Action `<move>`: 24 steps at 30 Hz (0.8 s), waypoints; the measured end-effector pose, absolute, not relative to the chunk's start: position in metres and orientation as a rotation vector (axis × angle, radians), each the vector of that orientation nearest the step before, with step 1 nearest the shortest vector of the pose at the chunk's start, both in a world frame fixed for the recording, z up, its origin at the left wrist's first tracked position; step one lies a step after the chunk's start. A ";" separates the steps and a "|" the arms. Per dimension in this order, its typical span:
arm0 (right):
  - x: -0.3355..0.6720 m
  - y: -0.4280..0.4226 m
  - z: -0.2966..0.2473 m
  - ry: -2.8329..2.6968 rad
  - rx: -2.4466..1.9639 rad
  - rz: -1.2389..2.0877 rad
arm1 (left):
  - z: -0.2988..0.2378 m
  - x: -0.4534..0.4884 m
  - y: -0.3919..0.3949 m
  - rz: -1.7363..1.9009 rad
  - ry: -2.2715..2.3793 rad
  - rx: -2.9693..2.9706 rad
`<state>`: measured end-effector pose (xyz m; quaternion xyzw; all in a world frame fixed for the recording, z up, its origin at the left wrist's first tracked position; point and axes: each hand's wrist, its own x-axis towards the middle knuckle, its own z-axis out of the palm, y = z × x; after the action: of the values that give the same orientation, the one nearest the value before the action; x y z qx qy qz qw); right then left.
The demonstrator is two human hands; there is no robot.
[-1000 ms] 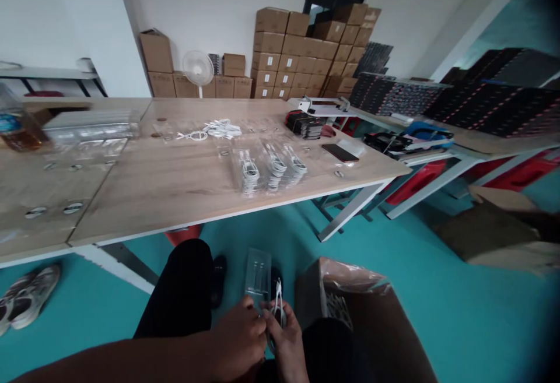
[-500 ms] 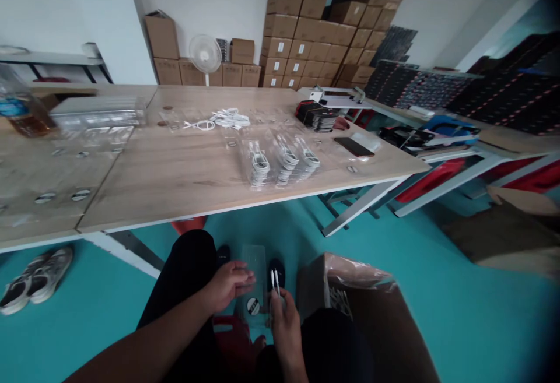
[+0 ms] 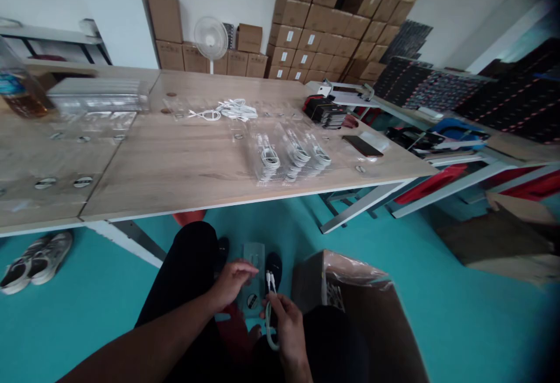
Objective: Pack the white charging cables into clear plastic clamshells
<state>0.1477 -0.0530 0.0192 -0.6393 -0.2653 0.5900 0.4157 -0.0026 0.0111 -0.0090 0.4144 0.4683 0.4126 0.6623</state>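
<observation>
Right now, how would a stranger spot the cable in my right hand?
In front of the wooden table, find the nearest open cardboard box. Just left of it, your right hand holds a looped white cable. Unlike the white cables on the table, it is hand-held, with two plugs side by side.

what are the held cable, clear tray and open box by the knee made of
Cable: likely plastic or rubber, satin white, curving smoothly. Clear tray: probably smooth plastic; the green floor seems to show through. Box: apparently cardboard, from its dull brown walls; the shiny lining suggests plastic film.
</observation>
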 end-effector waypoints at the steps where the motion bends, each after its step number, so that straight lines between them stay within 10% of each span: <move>1: 0.145 -0.053 0.020 -0.696 -1.597 1.514 | -0.009 -0.002 0.010 0.925 1.051 0.930; 24: 0.128 -0.045 0.003 -0.885 -1.772 1.243 | -0.012 0.009 0.000 0.915 1.015 0.543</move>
<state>0.1282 -0.0451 0.0034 -0.6976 -0.3482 0.4891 0.3910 0.0091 -0.0004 -0.0116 0.2475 0.4629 0.4175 0.7417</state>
